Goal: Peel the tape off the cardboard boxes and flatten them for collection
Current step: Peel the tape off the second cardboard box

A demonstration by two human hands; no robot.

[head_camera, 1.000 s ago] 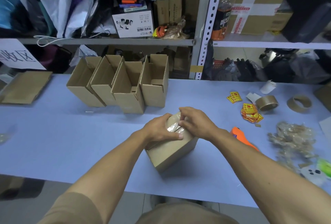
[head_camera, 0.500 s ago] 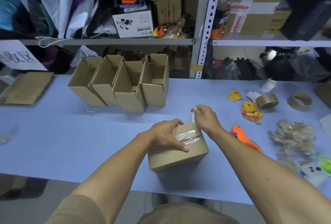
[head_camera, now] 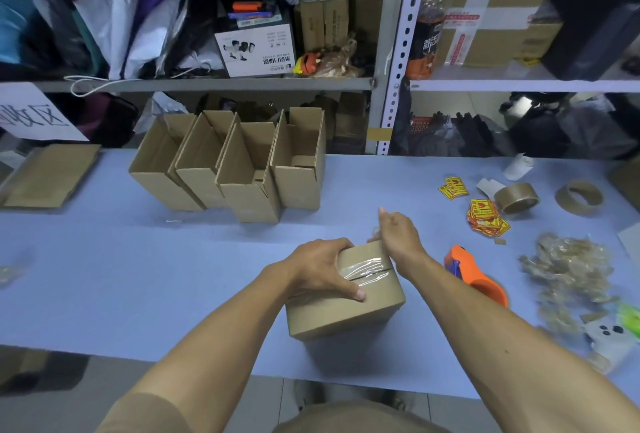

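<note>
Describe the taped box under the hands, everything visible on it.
The taped box is a small, plain brown cardboard carton, closed, standing on the blue table near its front edge, turned slightly askew. Clear, wrinkled tape runs along the seam of its top flaps. The left hand grips its top left side, thumb along the near edge. The right hand pinches the tape's end at the far right corner, lifting it.

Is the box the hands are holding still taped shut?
Yes, shut. Clear tape still covers the seam on the box; the right hand is pinching its far end.
</note>
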